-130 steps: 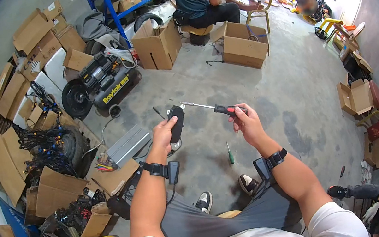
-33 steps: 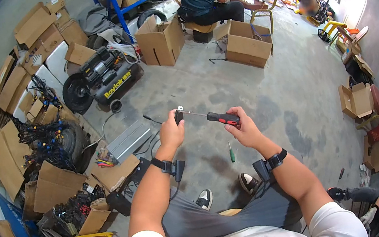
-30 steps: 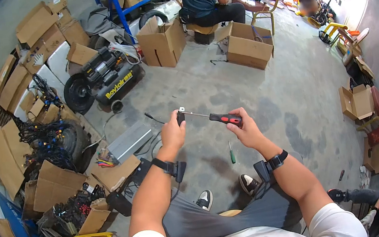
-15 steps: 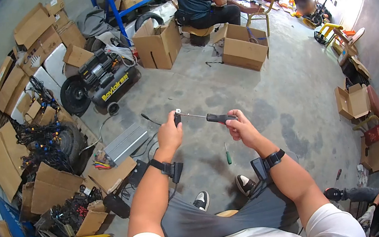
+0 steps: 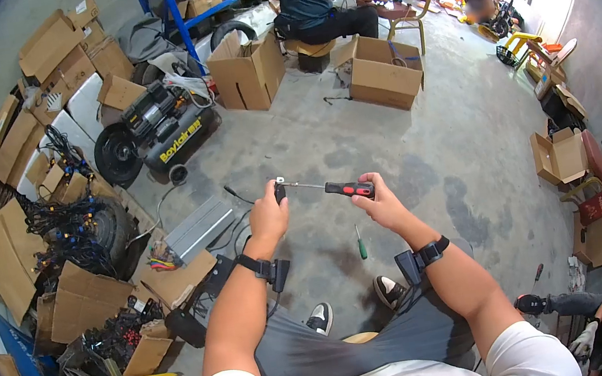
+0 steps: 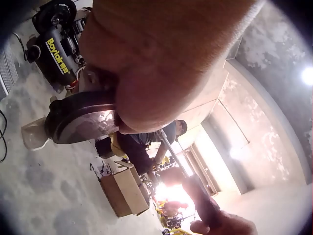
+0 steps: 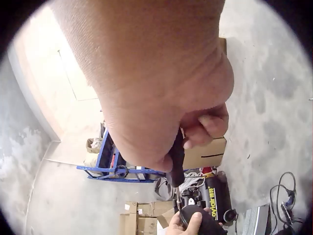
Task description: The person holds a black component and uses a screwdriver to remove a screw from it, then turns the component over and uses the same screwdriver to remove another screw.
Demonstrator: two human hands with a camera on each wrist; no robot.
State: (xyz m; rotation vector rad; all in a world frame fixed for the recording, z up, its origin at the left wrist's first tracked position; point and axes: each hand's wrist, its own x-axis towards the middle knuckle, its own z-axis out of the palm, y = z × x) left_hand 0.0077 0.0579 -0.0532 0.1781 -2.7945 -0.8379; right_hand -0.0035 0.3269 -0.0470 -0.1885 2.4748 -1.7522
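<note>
My left hand (image 5: 268,218) holds a black rounded housing (image 6: 80,122) with a glossy face, seen edge-on in the head view. A small pale metal bracket (image 5: 280,180) sticks up at its far end. In my right hand (image 5: 388,208) is a screwdriver (image 5: 350,189) with a black and red handle, gripped by thumb and fingers. Its shaft points left, with the tip right at the housing beside the bracket. The right wrist view shows the handle (image 7: 176,164) below the palm and the housing (image 7: 203,223) beyond the shaft; the tip's exact seat is hidden there.
A green screwdriver (image 5: 361,244) lies on the floor between my hands and shoes. To the left are a silver finned box (image 5: 201,225), an air compressor (image 5: 174,133) and cartons of cables. An open carton (image 5: 385,72) stands ahead, near a seated person (image 5: 313,1).
Since the oldest frame, the housing has turned from its broad side to its edge, and the screwdriver has come down to it. Lately my right fingers have shifted and the handle has rolled.
</note>
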